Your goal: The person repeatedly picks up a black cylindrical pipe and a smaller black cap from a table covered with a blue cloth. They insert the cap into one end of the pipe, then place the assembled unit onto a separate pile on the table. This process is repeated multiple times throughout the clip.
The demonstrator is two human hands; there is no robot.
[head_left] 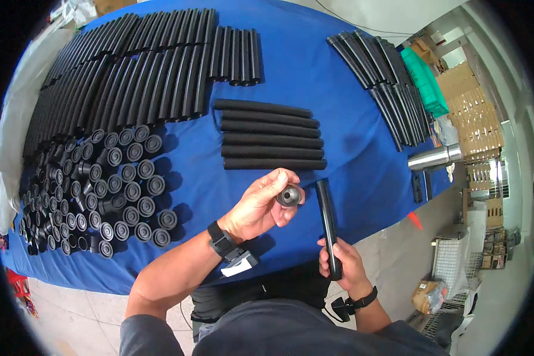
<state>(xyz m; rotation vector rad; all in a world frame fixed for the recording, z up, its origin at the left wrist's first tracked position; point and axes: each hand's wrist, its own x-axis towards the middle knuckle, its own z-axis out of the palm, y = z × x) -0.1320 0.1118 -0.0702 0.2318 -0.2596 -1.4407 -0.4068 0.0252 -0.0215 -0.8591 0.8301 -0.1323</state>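
My left hand [260, 202] is raised over the near part of the table, fingers closed around a round black cap [289, 196]. The cap's end faces up and shows a small opening in its middle. To the right of it, my right hand [345, 265] grips a straight black tube [326, 210] by its near end. This tube points away from me, its far end just below and right of the tube row. Cap and tube are apart. Just beyond my left hand, several black tubes [272, 142] lie side by side crosswise.
Many black caps [133, 191] stand and lie at the left on the blue cloth [350, 154]. Behind them are rows of black tubes [160, 83]. At the far right lie tubes with fitted ends [391, 113], a green bin [424, 83] and a shiny metal cylinder [434, 158].
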